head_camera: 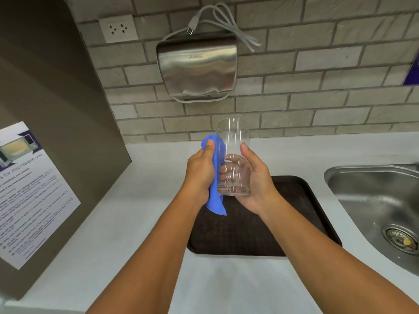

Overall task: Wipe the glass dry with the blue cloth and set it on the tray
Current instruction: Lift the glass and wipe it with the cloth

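A clear, tall drinking glass (233, 137) is held upright in the air above the dark brown tray (244, 232). My right hand (255, 180) grips its lower half, fingers wrapped behind it and showing through the glass. My left hand (200, 173) presses the blue cloth (216, 200) against the glass's left side, thumb up near the cloth's top. The cloth's loose end hangs down below my left hand over the tray's far left part. The tray lies flat on the white counter, partly hidden by my forearms.
A steel sink (381, 207) with a drain strainer lies to the right. A steel hand dryer (197, 69) with its cord hangs on the grey brick wall, beside a socket (118, 29). A grey cabinet side with a microwave notice (27, 191) stands at left.
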A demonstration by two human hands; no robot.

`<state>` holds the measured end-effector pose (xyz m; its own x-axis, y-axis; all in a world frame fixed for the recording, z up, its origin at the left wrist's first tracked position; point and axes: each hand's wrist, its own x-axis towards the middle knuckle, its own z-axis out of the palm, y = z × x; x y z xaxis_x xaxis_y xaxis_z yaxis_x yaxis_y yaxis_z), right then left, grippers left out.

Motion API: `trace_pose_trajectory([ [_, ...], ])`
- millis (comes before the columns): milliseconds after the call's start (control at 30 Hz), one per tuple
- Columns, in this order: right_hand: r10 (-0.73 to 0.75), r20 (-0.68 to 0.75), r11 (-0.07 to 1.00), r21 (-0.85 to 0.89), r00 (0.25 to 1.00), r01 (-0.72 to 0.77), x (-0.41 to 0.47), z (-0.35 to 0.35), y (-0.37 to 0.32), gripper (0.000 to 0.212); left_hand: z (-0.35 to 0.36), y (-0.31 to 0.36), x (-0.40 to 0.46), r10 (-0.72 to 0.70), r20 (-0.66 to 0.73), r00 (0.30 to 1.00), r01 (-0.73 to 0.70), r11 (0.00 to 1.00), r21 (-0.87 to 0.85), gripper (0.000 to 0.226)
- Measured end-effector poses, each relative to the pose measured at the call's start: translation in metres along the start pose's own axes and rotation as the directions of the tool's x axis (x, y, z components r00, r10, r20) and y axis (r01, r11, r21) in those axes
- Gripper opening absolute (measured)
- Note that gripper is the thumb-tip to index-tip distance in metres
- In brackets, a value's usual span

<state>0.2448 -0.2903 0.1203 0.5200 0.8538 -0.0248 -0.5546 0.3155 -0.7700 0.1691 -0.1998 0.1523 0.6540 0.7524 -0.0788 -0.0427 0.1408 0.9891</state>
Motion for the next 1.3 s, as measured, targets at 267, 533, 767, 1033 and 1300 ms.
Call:
trace_pose_trajectory([
  [267,-0.148,-0.180,0.970,-0.216,0.972,0.108,0.006,0.003,0.005,0.041,0.000,-0.010,0.005,0.112,-0.120,0.986,-0.108,0.993,0.036,0.040],
  [533,-0.143,-0.203,0.937,-0.342,0.969,0.067,0.011,0.009,0.013,0.032,0.000,-0.016,0.001,0.305,-0.148,0.941,-0.259,0.928,0.267,0.035],
  [767,-0.112,-0.220,0.956,-0.288,0.969,0.045,0.006,0.016,0.011,0.078,0.006,-0.017,-0.001,0.626,-0.016,0.780,-0.539,0.684,0.491,0.026],
  [1033,-0.034,-0.052,0.993,-0.114,0.998,0.028,0.002,0.011,0.004,0.056,0.000,-0.010,0.004,0.181,-0.118,0.976,-0.167,0.979,0.119,0.040],
  [1300,0.001,0.020,1.000,-0.018,1.000,-0.001,0.005,0.004,0.005,0.062,-0.002,-0.008,-0.002,0.314,-0.052,0.948,-0.306,0.945,0.115,0.031],
])
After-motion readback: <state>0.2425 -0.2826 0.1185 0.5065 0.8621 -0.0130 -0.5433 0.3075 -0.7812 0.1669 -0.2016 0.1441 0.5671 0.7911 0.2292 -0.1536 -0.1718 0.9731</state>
